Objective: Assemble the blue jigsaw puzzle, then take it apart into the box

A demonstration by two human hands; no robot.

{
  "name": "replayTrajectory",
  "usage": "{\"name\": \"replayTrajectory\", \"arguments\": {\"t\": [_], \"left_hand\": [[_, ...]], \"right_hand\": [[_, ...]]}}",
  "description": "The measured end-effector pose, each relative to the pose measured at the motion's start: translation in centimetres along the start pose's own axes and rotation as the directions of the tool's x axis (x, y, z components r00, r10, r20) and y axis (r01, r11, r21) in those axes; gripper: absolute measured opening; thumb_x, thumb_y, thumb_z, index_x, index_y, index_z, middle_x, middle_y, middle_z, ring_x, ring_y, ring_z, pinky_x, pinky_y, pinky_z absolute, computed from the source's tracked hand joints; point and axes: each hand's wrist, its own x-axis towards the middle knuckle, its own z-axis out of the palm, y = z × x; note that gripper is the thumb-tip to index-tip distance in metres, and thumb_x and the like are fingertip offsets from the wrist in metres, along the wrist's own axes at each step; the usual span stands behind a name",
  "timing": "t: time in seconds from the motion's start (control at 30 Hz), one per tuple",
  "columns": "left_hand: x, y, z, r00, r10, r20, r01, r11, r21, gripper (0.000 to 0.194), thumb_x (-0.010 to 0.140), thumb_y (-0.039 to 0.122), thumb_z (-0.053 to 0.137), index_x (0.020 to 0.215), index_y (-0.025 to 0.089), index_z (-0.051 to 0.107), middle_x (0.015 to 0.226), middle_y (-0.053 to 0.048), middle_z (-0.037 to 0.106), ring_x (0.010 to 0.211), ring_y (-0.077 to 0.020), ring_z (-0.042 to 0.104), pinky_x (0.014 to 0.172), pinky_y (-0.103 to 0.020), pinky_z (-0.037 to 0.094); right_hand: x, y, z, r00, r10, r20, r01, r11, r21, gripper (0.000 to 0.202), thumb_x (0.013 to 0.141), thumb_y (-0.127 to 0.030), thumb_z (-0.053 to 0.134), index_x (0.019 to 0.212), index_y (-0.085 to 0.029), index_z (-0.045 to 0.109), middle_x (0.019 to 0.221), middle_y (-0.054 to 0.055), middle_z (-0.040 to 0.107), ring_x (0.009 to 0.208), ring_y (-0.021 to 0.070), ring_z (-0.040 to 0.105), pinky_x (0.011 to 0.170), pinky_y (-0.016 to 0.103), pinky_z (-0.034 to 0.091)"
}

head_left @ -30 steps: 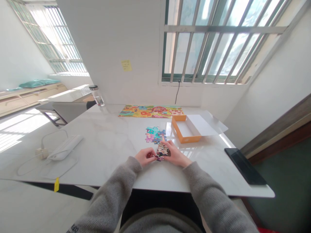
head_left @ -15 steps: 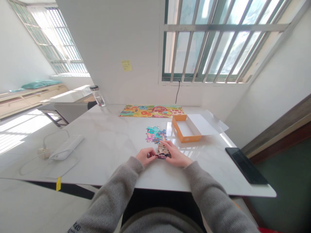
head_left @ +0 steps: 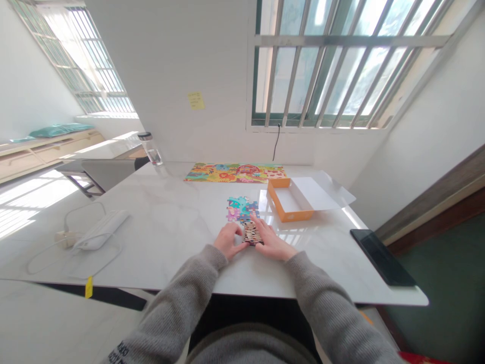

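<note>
A small joined cluster of puzzle pieces [head_left: 251, 233] with a striped dark pattern lies on the white marble table [head_left: 170, 227], held between both hands. My left hand [head_left: 228, 239] presses on its left edge and my right hand [head_left: 270, 240] grips its right side. The cluster now touches the near edge of a larger assembled puzzle section [head_left: 242, 208] in teal, blue and purple, just beyond my fingers.
An open orange box [head_left: 288, 200] with its white lid stands right of the puzzle. A colourful picture sheet [head_left: 235, 173] lies at the table's back. A white power strip [head_left: 100, 230] with cable lies left, a black tablet [head_left: 382, 256] right, a glass jar [head_left: 149, 148] far left.
Both hands have slid the striped cluster away from me, up against the larger assembled section; my left hand moved from pinching a small piece to pressing flat beside the cluster.
</note>
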Motion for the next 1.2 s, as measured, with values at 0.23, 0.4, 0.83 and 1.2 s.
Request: {"name": "replayTrajectory", "arguments": {"t": [0.23,0.4,0.83,1.2], "left_hand": [[0.7,-0.9,0.9,0.99,0.139,0.028,-0.138,0.99,-0.019,0.085,0.081,0.042,0.069,0.149,0.02,0.024,0.142,-0.018,0.043,0.13,-0.0337,0.045,0.109,-0.053,0.039],[1.0,0.2,1.1,0.983,0.119,0.138,-0.125,0.991,0.037,0.092,0.08,0.039,0.066,0.154,0.02,0.015,0.146,-0.018,0.042,0.133,-0.0347,0.043,0.108,-0.053,0.038],[1.1,0.6,1.0,0.99,0.026,0.136,-0.041,0.993,0.108,0.088,0.077,0.031,0.061,0.153,0.019,0.017,0.144,-0.017,0.045,0.13,-0.0342,0.044,0.106,-0.052,0.036],[1.0,-0.4,0.4,0.994,-0.003,0.113,-0.002,0.999,0.051,0.081,0.069,0.031,0.07,0.142,0.02,0.036,0.129,-0.014,0.054,0.122,-0.0334,0.052,0.105,-0.05,0.04]], "right_hand": [[0.8,0.3,0.5,1.0,0.012,-0.002,-0.012,1.0,0.001,0.094,0.075,-0.018,0.048,0.159,-0.02,0.004,0.159,0.018,0.025,0.147,0.0333,0.022,0.116,0.061,0.018],[0.9,-0.2,0.7,1.0,0.015,0.004,-0.015,0.999,-0.029,0.1,0.073,-0.018,0.05,0.159,-0.024,-0.001,0.159,0.016,0.022,0.147,0.0345,0.02,0.115,0.065,0.016],[0.7,-0.2,1.1,0.999,0.031,-0.025,-0.033,0.996,-0.08,0.091,0.082,-0.017,0.041,0.159,-0.023,-0.005,0.159,0.015,0.025,0.144,0.0317,0.027,0.116,0.06,0.02],[1.6,3.4,0.9,0.921,0.027,-0.388,-0.006,0.998,0.057,0.08,0.085,-0.015,0.038,0.159,-0.023,0.007,0.134,0.012,0.051,0.122,0.0251,0.048,0.112,0.05,0.033]]}}
